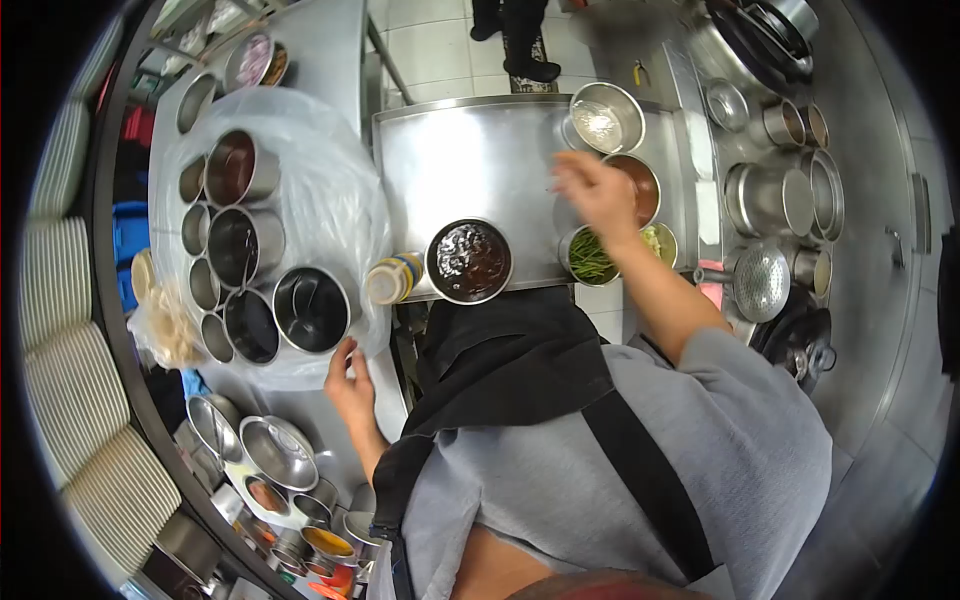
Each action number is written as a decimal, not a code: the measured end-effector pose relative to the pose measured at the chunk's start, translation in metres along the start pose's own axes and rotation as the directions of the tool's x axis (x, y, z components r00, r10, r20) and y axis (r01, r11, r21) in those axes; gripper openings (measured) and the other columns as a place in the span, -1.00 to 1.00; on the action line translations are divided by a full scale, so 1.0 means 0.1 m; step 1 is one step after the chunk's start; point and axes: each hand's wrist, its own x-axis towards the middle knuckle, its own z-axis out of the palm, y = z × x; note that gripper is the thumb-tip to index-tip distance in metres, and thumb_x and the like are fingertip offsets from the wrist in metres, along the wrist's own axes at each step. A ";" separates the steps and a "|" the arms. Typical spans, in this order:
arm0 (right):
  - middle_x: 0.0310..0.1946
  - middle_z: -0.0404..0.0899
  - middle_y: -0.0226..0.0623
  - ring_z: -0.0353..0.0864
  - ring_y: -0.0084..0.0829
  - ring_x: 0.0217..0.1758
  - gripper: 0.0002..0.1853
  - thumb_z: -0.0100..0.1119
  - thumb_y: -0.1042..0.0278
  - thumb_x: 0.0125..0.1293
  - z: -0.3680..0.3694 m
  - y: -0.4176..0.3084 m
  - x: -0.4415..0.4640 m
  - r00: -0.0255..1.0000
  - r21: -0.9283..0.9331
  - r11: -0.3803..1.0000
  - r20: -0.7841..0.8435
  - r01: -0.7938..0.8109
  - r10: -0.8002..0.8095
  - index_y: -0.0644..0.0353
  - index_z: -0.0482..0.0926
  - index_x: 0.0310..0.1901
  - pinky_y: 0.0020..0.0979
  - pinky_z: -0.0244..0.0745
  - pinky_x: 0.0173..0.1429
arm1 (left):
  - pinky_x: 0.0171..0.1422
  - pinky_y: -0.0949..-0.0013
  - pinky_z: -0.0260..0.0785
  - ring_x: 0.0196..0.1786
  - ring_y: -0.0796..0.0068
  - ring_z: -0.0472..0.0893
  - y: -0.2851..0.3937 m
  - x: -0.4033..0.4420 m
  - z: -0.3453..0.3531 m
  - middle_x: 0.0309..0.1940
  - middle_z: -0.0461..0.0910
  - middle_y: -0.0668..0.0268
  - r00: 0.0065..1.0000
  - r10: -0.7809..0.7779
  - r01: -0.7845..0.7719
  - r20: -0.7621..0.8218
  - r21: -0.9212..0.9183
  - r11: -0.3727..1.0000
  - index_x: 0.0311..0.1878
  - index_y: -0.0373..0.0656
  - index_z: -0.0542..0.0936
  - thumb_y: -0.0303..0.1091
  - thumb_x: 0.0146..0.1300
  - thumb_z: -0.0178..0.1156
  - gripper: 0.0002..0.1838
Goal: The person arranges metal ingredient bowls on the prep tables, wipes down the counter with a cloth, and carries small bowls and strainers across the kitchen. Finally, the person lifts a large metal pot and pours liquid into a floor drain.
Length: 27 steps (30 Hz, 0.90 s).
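Observation:
My right hand (600,198) is smeared by motion above the right side of the metal worktop, partly covering a container of reddish-brown contents (641,185). Below it stand a container of chopped greens (590,258) and another holding pale green pieces (657,243). A round metal pan of glossy dark sauce (469,261) sits at the worktop's front edge. Beside it is a bottle with a yellow-and-blue label (398,277). My left hand (350,380) hangs with fingers apart, holding nothing, just below a pot of dark liquid (312,309).
Several metal pots, including one of red-brown liquid (231,168), stand on plastic sheeting (335,180) at left. A round metal container (606,117) is at back right. A perforated ladle (760,282) and metal cookware line the right. Stacked pale trays (60,265) edge the left.

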 end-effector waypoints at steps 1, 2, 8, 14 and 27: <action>-0.36 0.67 -0.30 0.66 -0.54 -0.32 -0.77 0.11 0.37 0.27 -0.28 0.45 0.00 0.984 -0.022 0.998 -0.172 -0.052 0.048 0.26 0.59 -0.08 -0.55 0.52 -0.28 | -0.05 0.40 0.44 -0.12 0.36 0.63 0.07 0.00 -0.06 -0.17 0.65 0.14 0.999 -0.035 0.033 -0.035 -0.056 0.998 -0.02 -0.27 0.57 -0.43 0.24 0.13 -0.74; -0.33 0.67 -0.24 0.67 -0.46 -0.30 -0.73 0.14 0.31 0.25 -0.60 0.67 -0.01 0.952 -0.056 0.988 -0.278 -0.147 0.126 0.27 0.59 -0.08 -0.49 0.53 -0.24 | -0.04 0.45 0.43 -0.14 0.45 0.62 0.15 0.02 -0.10 -0.19 0.66 0.19 0.995 -0.070 0.062 -0.071 -0.110 0.992 -0.03 -0.27 0.58 -0.44 0.26 0.13 -0.76; -0.25 0.60 0.07 0.59 -0.04 -0.13 -0.62 0.22 0.17 0.11 -1.16 1.90 -0.04 0.912 -0.610 0.679 -0.247 -0.408 0.326 0.32 0.58 -0.16 -0.18 0.47 -0.04 | 0.00 0.50 0.40 -0.16 0.54 0.60 0.68 0.24 -0.09 -0.22 0.65 0.21 0.988 0.007 -0.056 -0.155 -0.317 0.947 -0.06 -0.32 0.58 -0.46 0.29 0.12 -0.79; -0.43 0.54 0.06 0.54 0.03 -0.29 -0.79 0.15 0.31 0.01 -0.93 2.16 0.10 0.913 -0.392 0.829 -0.090 -0.399 0.397 0.27 0.46 -0.41 -0.13 0.42 -0.16 | -0.04 0.50 0.40 -0.19 0.55 0.60 0.96 0.23 0.11 -0.25 0.65 0.24 0.991 0.109 -0.125 -0.072 -0.283 0.951 -0.07 -0.31 0.58 -0.45 0.28 0.14 -0.80; -0.59 0.44 -0.04 0.44 -0.14 -0.50 -0.77 0.12 0.29 -0.02 -0.31 0.81 0.75 0.978 -0.298 0.952 0.210 0.066 -0.002 0.31 0.38 -0.48 -0.23 0.36 -0.34 | -0.13 0.42 0.45 -0.26 0.39 0.64 1.12 -0.02 0.11 -0.29 0.66 0.17 0.984 0.163 -0.175 -0.074 -0.198 0.964 -0.13 -0.26 0.62 -0.48 0.19 0.16 -0.81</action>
